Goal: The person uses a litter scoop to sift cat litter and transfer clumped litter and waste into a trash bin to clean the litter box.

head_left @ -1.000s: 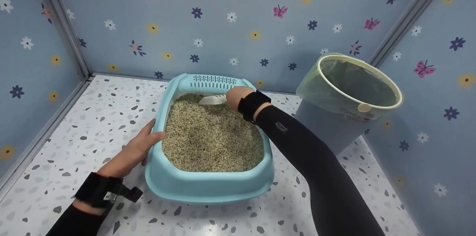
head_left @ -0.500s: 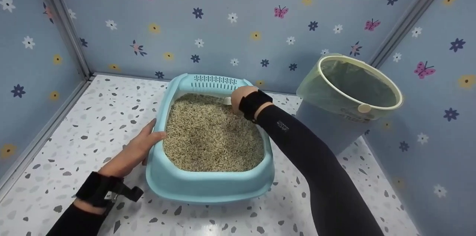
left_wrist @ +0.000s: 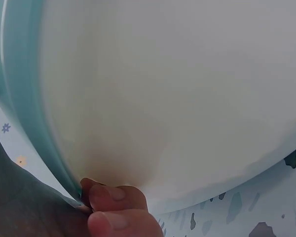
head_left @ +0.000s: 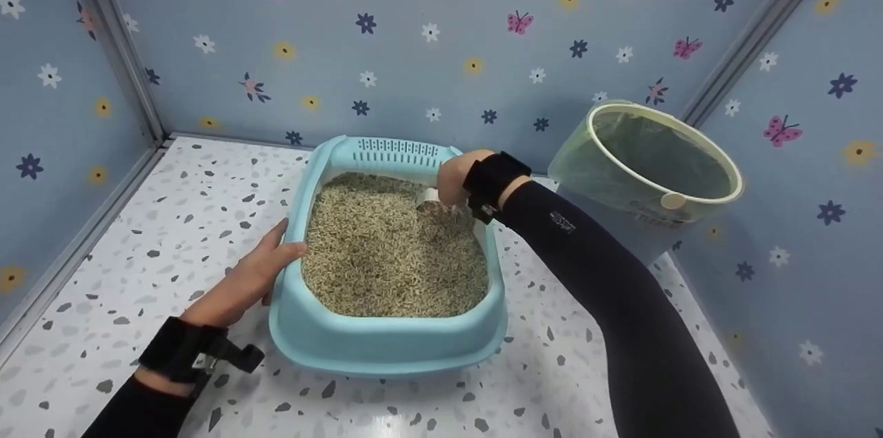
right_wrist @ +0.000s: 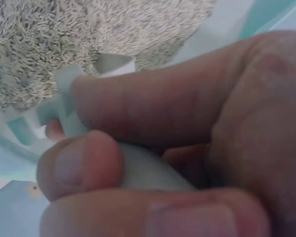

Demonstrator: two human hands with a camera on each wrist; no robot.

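A light blue litter box (head_left: 386,345), filled with tan pellet litter (head_left: 379,245), stands in the middle of the head view. My left hand (head_left: 252,276) grips its left rim, thumb over the top. In the left wrist view, curled fingers (left_wrist: 123,217) lie under the rim against the white lower wall (left_wrist: 177,89). My right hand (head_left: 459,179), at the far right corner inside the box, holds a white litter scoop (head_left: 428,198). The right wrist view shows fingers and thumb wrapped around the scoop's handle (right_wrist: 148,170); its blade is partly hidden behind the hand, low over the litter.
A bin (head_left: 614,210) with a greenish liner and cream ring stands right of the litter box, behind the right forearm. Blue flowered panels (head_left: 414,52) close off the back and both sides. The floor surface (head_left: 193,231) is white with grey specks.
My right hand has moved right with the scoop, which has turned and swung from the far middle of the box toward its right side. The left hand keeps its place on the rim.
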